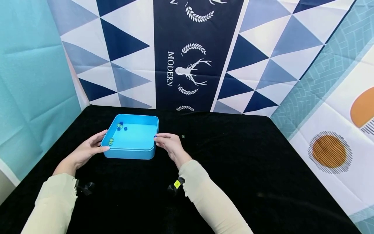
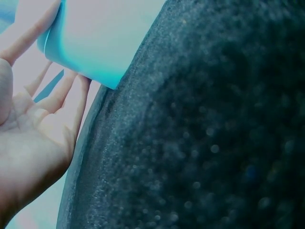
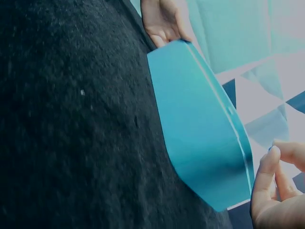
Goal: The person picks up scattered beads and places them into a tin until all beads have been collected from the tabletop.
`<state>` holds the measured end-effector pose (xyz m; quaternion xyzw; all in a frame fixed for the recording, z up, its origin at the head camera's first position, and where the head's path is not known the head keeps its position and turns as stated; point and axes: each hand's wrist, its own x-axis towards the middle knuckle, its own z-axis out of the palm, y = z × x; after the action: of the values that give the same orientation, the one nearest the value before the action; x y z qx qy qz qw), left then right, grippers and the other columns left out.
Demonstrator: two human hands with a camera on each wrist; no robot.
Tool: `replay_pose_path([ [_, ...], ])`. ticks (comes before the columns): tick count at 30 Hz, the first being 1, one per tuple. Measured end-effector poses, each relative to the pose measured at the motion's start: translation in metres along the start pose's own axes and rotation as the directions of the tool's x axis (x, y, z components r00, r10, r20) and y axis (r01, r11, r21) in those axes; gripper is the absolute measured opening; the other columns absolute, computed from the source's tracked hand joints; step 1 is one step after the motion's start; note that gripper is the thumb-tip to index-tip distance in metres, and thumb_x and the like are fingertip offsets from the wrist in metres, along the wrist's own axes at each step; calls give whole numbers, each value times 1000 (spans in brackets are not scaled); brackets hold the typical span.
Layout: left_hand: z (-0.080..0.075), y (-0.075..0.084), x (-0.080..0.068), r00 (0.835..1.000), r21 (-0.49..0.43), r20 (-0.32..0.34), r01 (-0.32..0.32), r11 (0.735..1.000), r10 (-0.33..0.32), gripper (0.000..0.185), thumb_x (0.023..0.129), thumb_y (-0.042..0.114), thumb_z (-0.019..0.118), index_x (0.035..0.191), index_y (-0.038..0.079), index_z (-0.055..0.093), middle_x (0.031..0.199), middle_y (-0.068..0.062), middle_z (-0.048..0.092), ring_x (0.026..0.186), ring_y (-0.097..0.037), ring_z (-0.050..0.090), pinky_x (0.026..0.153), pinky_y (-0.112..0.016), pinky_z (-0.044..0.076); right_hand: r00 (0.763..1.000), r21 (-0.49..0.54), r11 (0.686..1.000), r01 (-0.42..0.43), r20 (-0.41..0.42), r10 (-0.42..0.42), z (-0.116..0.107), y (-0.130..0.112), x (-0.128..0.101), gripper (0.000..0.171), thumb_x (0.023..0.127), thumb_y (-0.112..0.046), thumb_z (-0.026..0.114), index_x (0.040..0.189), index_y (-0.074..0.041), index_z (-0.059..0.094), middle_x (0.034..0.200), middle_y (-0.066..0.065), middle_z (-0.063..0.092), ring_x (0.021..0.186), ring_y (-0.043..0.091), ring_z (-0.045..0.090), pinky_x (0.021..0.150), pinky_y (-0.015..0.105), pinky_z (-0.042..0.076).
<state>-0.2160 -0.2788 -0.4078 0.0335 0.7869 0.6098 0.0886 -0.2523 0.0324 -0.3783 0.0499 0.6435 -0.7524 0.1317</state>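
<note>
We find a shallow blue tray [image 1: 132, 138] on the black tabletop [image 1: 233, 169], toward its far left corner. The left hand [image 1: 87, 151] holds the tray's left wall, thumb on the rim and fingers against the outside; the left wrist view confirms the fingers [image 2: 66, 98] lie fairly straight along it. The right hand [image 1: 170, 144] is at the near right corner, fingertips on the rim; whether they pinch the rim or merely touch it, we cannot tell. Several small marbles [image 1: 120, 126] lie in the tray's far left corner, two more [image 1: 111, 141] by its left wall, and one stray marble [image 1: 183, 136] sits on the cloth just right of the right hand. We judge the tray is being steadied or shifted. Any next move calls for keeping it level, lest the marbles roll.
</note>
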Motion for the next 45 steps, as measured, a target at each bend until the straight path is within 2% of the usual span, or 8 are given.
replay_pose_path([
  [12,0,0,1,1000,-1,6,-1,1000,1,85,89,21,64,151,12,6,150,-25,11,132,-42,18,103,-60,19,1000,-48,999,16,17,-15,21,1,-1,19,77,-2,74,96,-2,72,90,7,68,72,13,63,81,32,51],
  [19,-1,-1,1,1000,-3,7,-1,1000,1,86,89,21,65,151,12,6,150,-25,11,132,-42,18,103,-60,18,1000,-88,996,27,11,-27,29,-1,-1,16,77,-5,75,92,-5,73,87,5,68,72,13,64,73,26,52],
  [25,-1,-1,2,1000,0,8,6,1000,-6,87,89,22,65,151,12,6,150,-25,11,132,-42,18,103,-59,19,1000,-103,994,27,7,-26,33,-2,-1,15,76,-8,76,91,-7,73,85,5,68,71,13,64,71,26,53],
  [34,0,-1,1,1000,-4,2,2,1000,-2,86,89,22,65,151,12,6,150,-25,12,132,-42,18,103,-59,19,1000,-107,994,25,8,-24,33,-1,-1,15,77,-8,76,92,-8,73,85,4,68,71,14,64,71,26,53],
  [45,-1,0,2,1000,-14,4,6,1000,-6,86,89,21,65,151,12,7,150,-25,12,132,-41,18,103,-59,19,999,-77,997,25,50,-21,26,-1,-9,18,78,-8,75,95,-6,72,90,6,68,75,15,64,76,29,52],
])
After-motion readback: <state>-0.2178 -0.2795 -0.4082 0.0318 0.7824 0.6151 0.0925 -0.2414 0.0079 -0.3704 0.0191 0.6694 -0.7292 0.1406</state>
